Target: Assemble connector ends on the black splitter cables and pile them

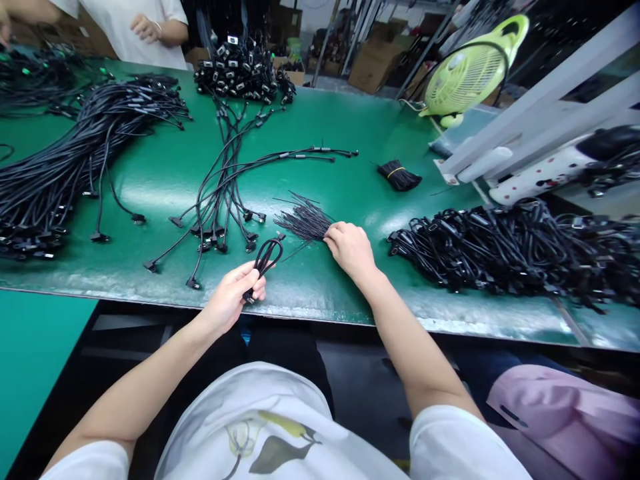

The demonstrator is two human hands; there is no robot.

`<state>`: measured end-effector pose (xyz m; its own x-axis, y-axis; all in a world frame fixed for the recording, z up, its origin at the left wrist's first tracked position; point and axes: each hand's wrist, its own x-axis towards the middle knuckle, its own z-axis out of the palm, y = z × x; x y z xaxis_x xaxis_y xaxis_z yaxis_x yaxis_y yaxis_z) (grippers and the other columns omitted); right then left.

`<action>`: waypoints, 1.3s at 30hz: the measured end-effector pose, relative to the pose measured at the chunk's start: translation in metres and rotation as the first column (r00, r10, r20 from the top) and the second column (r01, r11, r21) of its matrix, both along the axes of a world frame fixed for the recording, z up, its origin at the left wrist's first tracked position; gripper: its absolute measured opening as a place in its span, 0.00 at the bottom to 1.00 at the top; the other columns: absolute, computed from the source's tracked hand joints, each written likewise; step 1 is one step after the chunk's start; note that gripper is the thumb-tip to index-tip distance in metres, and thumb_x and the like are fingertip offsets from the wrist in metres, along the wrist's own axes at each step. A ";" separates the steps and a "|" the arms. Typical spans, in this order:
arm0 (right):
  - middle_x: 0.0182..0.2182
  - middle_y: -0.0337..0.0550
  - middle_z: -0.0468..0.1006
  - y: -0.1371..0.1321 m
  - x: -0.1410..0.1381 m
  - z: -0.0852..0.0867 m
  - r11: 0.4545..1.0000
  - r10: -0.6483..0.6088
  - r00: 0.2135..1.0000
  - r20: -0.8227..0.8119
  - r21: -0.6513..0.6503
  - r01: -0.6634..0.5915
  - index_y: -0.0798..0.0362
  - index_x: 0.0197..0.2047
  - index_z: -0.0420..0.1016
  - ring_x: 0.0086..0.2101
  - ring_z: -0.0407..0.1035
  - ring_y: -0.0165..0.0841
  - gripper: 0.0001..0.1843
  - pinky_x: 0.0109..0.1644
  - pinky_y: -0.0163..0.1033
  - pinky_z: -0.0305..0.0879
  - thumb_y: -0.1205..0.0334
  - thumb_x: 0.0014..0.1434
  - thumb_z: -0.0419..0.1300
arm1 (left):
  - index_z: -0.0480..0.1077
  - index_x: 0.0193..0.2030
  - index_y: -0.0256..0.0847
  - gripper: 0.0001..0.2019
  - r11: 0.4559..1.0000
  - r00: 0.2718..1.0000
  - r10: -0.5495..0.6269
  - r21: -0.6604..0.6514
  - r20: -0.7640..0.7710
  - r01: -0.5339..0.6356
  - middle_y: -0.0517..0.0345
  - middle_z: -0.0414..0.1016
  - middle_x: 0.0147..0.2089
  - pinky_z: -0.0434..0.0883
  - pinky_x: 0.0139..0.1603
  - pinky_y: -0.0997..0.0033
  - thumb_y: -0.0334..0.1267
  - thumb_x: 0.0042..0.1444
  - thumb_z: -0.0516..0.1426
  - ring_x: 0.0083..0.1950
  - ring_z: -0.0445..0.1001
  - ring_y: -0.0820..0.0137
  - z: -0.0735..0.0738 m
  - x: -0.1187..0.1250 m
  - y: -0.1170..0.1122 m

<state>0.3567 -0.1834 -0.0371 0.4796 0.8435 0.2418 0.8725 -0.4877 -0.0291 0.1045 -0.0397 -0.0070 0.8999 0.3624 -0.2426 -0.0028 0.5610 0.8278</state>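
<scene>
Green bench top (165, 173), factory shelving behind. Far left: big cable heap (55, 173). Centre: left hand (235, 293), fingers closed on a folded black cable (265, 257) just above the near edge. Right hand (350, 248) pinches into the loose wire ties (303, 220). Far right: coiled cable pile (500, 250).

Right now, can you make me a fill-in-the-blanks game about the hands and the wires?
1. The left hand holds a folded black ____.
2. The right hand touches the loose pile of thin black ____.
3. The worktable has a ____ top.
4. The yellow-green ____ stands at the table's far right.

Missing words: cable; twist ties; green; fan
</scene>
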 end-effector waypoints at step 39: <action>0.38 0.55 0.76 0.009 -0.127 0.084 0.622 0.724 0.404 0.559 -0.275 -0.733 0.63 0.42 0.75 0.38 0.67 0.39 0.12 0.43 0.46 0.63 0.69 0.64 0.50 | 0.68 0.30 0.37 0.13 0.941 0.925 -0.335 -0.029 -0.180 0.336 0.66 0.59 0.22 0.56 0.26 0.76 0.43 0.46 0.65 0.23 0.54 0.79 0.016 -0.001 -0.003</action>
